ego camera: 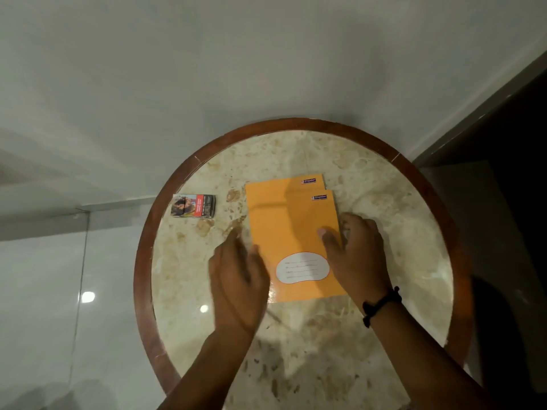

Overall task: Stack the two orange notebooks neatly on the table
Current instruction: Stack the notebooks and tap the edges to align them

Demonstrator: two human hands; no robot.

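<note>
Two orange notebooks lie one on the other near the middle of the round marble table [384,202]. The top notebook [293,232] has a white label oval near its front edge. It is shifted toward me, so a strip of the lower notebook [281,183] shows at the far end. My right hand [358,255] grips the top notebook's right edge, thumb on the cover. My left hand [239,279] is blurred and rests at the stack's left edge with fingers spread; whether it grips is unclear.
A small printed packet [193,205] lies on the table to the left of the notebooks. The table has a brown wooden rim [142,276]. A white wall stands behind it, a glossy floor lies to the left, and a dark panel is at the right.
</note>
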